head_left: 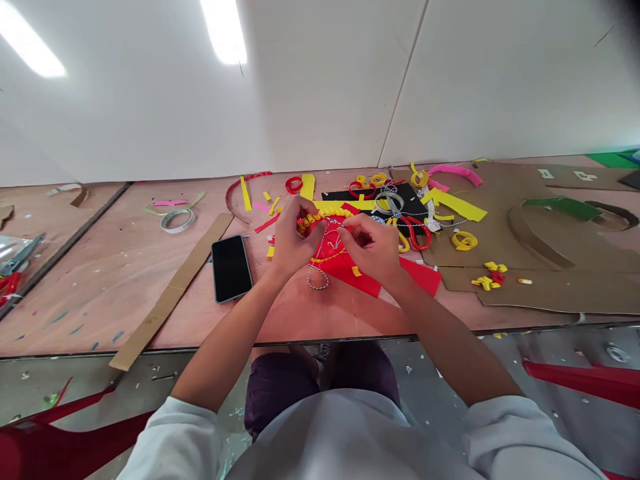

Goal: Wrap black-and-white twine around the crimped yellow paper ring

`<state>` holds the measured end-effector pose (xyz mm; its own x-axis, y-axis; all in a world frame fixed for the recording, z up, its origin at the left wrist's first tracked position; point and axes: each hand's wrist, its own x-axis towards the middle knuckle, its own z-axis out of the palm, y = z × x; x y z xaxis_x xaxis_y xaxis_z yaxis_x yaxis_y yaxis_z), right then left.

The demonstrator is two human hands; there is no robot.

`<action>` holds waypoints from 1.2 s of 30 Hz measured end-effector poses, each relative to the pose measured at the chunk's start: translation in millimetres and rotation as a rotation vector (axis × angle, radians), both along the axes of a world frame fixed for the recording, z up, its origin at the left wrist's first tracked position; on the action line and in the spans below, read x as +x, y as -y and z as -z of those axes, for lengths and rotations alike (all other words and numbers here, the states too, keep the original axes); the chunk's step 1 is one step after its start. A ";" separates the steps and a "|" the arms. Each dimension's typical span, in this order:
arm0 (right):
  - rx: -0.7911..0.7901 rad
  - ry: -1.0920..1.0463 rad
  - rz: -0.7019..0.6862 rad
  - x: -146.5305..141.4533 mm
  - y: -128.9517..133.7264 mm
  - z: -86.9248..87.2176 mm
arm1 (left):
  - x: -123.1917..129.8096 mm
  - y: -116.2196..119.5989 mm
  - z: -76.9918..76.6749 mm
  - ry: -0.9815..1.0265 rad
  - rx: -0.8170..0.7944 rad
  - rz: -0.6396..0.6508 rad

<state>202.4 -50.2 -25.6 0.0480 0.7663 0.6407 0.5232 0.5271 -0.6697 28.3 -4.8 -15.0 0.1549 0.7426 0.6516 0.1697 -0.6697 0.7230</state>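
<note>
My left hand (296, 233) curls over the near end of a row of small yellow folded-paper pieces (340, 213), its fingers and thumb closed around that end. My right hand (373, 243) is pinched on a black-and-white twisted string (320, 248). The string runs between the hands and ends in a loop lying on the table in front of them. Red paper (357, 275) lies underneath both hands. Scissors with red handles (416, 233) lie just beyond my right hand, partly over black card. My fingertips hide part of the string.
A phone (232, 268) and a long cardboard strip (173, 293) lie left of my hands, near a tape roll (178, 221). Cardboard sheets (550, 290) cover the right side, holding yellow scraps (487, 280) and a rolled yellow strip (465, 241). A white panel (320, 87) stands behind.
</note>
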 end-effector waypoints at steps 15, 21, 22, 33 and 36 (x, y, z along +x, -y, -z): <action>0.116 0.118 0.016 1.0 -0.9 -2.7 | 0.4 4.0 -3.7 -0.152 0.169 -0.062; 0.091 0.168 0.057 1.6 -3.6 1.7 | 0.3 4.8 -3.1 -0.139 0.140 -0.036; 0.082 0.176 0.068 1.6 -3.8 2.5 | 0.1 5.3 -2.9 -0.137 0.121 -0.028; -0.010 0.215 0.122 1.1 -4.5 5.4 | -3.1 5.8 -1.2 -0.115 0.060 0.051; 0.002 0.244 0.112 0.5 -4.6 5.9 | -0.6 5.3 -1.9 -0.086 0.041 0.028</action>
